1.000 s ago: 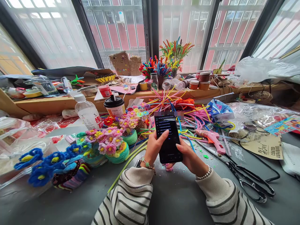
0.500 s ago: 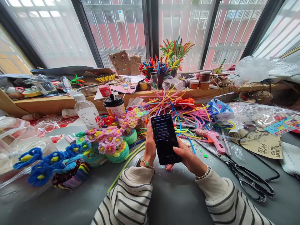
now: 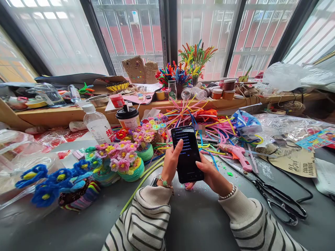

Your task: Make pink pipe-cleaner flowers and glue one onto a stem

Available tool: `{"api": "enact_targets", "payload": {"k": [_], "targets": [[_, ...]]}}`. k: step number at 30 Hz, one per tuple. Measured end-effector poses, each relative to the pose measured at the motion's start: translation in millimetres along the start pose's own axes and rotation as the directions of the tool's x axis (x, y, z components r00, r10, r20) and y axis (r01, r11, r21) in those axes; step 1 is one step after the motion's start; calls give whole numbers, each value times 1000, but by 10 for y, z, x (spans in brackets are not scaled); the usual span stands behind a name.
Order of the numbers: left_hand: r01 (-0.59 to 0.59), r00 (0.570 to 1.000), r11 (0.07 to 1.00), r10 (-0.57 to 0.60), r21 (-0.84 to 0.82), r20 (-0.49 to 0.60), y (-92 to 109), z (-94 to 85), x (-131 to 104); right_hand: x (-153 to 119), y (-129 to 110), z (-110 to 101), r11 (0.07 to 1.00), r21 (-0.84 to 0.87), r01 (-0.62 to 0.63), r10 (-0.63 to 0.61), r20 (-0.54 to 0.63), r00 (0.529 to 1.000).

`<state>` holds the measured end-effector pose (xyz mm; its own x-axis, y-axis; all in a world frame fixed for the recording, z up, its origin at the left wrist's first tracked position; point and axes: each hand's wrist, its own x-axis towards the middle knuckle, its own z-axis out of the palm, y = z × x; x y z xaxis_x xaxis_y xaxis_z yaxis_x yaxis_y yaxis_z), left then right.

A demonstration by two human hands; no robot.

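Note:
A black smartphone [image 3: 188, 164] is held upright over the grey table, its dark screen showing lines of small text. My left hand [image 3: 171, 162] grips its left side, with the thumb lying over the upper part of the screen. My right hand [image 3: 213, 176] holds the lower right side, thumb at the edge and fingers behind, where most are hidden. Left of the phone stand pink pipe-cleaner flowers [image 3: 123, 155] in a turquoise pot. Behind it spreads a pile of coloured pipe cleaners [image 3: 183, 113].
Large black scissors [image 3: 280, 202] and a pink glue gun [image 3: 239, 157] lie at the right. A plastic bottle [image 3: 96, 125], a lidded cup [image 3: 128, 118] and blue pipe-cleaner flowers [image 3: 60, 177] stand at the left. A cluttered wooden ledge [image 3: 146, 106] runs below the windows.
My left thumb has moved from the phone's left edge onto the screen. The phone has shifted very slightly; my right hand keeps its hold.

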<state>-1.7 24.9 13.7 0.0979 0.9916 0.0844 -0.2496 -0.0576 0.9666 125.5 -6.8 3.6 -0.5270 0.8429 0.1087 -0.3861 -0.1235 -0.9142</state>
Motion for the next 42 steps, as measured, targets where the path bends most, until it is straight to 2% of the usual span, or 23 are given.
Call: {"api": "enact_targets", "payload": {"k": [9,17,42], "targets": [[-59,998,987,64,150,-28,20,17,-10,0,7,-13,1000,23,-1,1,-12,1000],[-19,1000,1000,19,-15,-9,28,23,-12,-1,4,-8,1000,0,1,-1,-6,1000],[-1,999,1000,1,6,-51,11,22,1,6,11,6,1000,-8,3,-3,-11,1000]]}}
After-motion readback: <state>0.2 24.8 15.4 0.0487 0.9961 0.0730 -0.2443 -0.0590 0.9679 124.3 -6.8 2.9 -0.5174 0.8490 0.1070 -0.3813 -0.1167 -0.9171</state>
